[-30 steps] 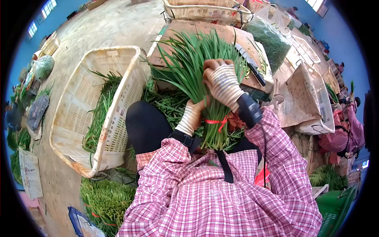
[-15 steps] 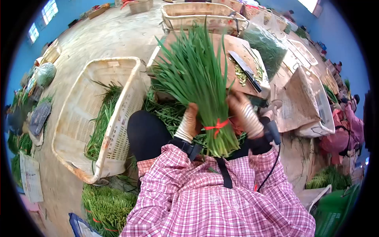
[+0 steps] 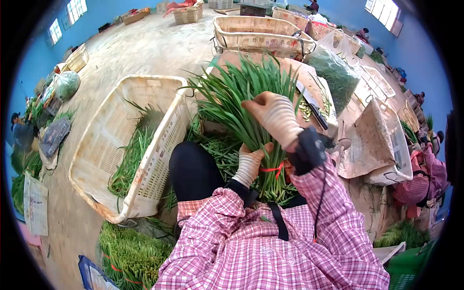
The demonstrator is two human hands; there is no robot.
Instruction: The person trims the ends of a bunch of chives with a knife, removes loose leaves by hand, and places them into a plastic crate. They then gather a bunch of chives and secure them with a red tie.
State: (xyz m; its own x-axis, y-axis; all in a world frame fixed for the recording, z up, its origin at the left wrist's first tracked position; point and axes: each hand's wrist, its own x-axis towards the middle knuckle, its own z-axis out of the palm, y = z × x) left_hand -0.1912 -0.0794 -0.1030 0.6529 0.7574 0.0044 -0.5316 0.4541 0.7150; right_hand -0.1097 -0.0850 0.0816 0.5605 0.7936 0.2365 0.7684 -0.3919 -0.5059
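**Both hands closed on one tied bundle of chives**

Left hand (image 3: 251, 162) wraps the stalks of the bundle of chives (image 3: 237, 96) just beside the red tie (image 3: 273, 169), low over the lap. The bundle's long axis runs from the cut ends near the body to the leaves fanning far. Right hand (image 3: 275, 118) sits farther up, fingers curled over the leaves. Left of the knee, a white crate (image 3: 159, 159) holds loose greens. Beyond lie a knife (image 3: 311, 104) on a board (image 3: 290, 65) and a bag of greens (image 3: 333, 72).

Light: bright, even daylight from windows (image 3: 76, 9) high on the walls
Shadows: soft
Distortion: strong fisheye, black vignette corners
Focus: centre sharp
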